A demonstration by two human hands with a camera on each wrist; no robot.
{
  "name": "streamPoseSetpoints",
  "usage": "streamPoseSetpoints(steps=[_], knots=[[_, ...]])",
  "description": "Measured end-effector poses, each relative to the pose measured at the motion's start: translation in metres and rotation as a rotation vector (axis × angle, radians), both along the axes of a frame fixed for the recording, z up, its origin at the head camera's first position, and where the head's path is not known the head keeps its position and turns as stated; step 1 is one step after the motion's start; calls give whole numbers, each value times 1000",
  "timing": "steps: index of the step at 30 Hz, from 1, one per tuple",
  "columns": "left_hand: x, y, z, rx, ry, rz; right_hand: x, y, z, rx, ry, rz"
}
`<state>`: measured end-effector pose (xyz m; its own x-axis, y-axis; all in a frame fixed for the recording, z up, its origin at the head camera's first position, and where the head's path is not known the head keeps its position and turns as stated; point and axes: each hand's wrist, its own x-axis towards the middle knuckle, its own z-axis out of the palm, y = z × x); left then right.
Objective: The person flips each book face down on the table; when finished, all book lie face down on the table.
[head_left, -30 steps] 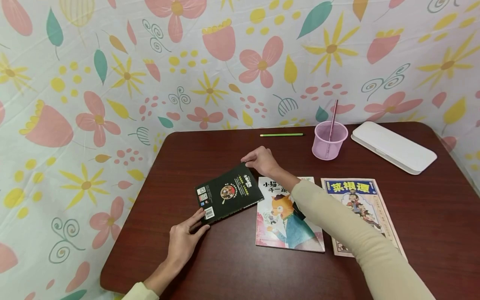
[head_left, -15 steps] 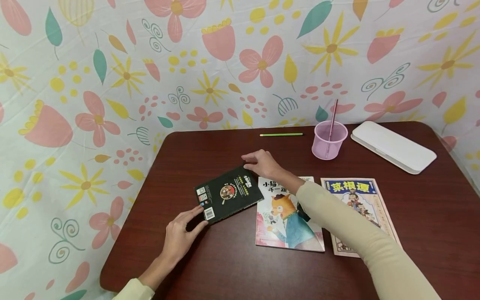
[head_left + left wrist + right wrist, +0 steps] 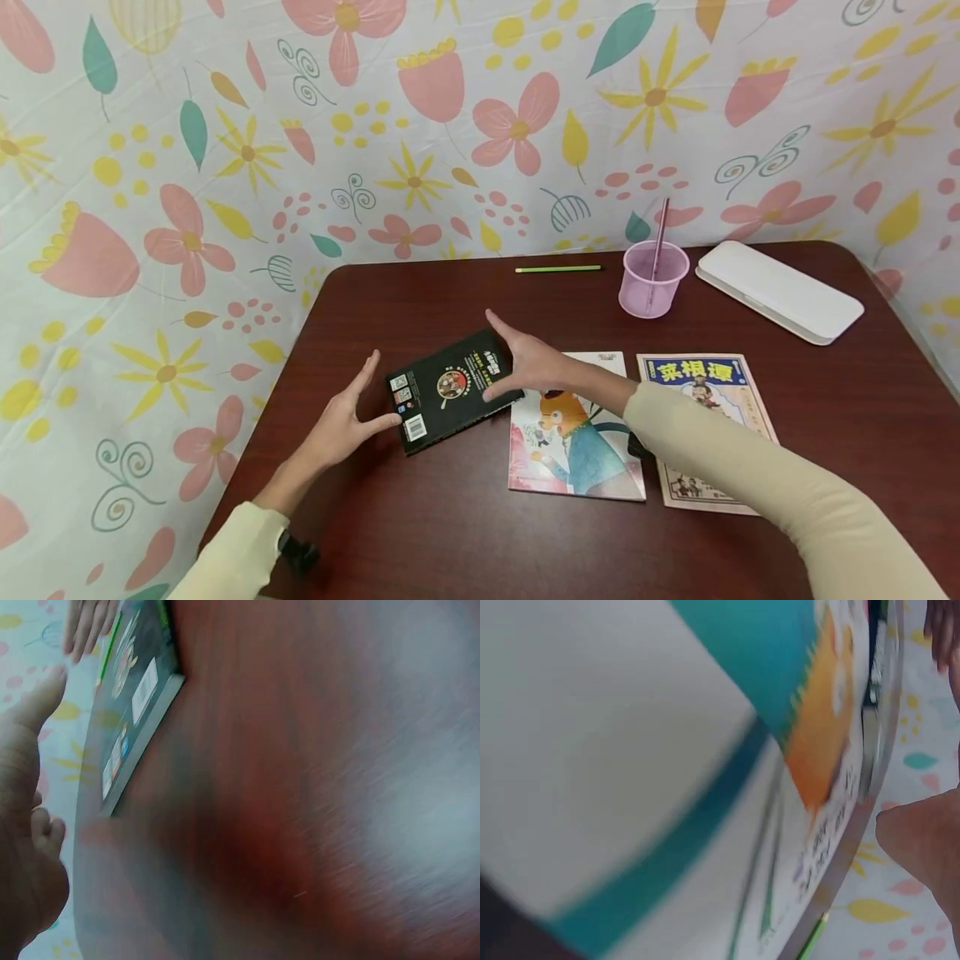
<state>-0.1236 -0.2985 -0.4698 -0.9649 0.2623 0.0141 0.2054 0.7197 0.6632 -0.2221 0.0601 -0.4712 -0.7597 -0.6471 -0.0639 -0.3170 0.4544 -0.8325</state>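
A black book (image 3: 450, 387) lies back cover up and slanted on the dark wooden table, its barcode toward the near left corner. At its left end my left hand (image 3: 337, 429) is spread, thumb and fingers wide apart. My right hand (image 3: 534, 362) is spread at the book's right end, its thumb overlapping the cover in the head view. Neither hand grips anything. In the left wrist view the book (image 3: 131, 697) stands beyond the left hand (image 3: 30, 787). Under the right forearm lies a picture book (image 3: 577, 450) with an orange cat in blue.
A comic book (image 3: 705, 492) lies right of the picture book, partly behind the right sleeve. Along the back are a green pencil (image 3: 558, 269), a pink cup (image 3: 651, 287) holding a pencil (image 3: 660, 237), and a white case (image 3: 780, 292). A patterned curtain hangs behind the table (image 3: 420, 533).
Both hands have left the black book's corners and opened wide. The left hand has drawn back to the left; the right has shifted toward the book's right edge. The book has barely moved.
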Motion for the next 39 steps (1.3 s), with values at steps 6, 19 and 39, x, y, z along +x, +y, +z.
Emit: streamPoseSetpoints(steps=[6, 19, 39], knots=[[-22, -10, 3, -27, -62, -131, 25, 8, -9, -46, -19, 19], [-44, -10, 5, -157, -179, -231, 65, 5, -16, -9, 186, -138], [-46, -4, 4, -240, -195, -281, 67, -5, -13, 64, 251, -237]])
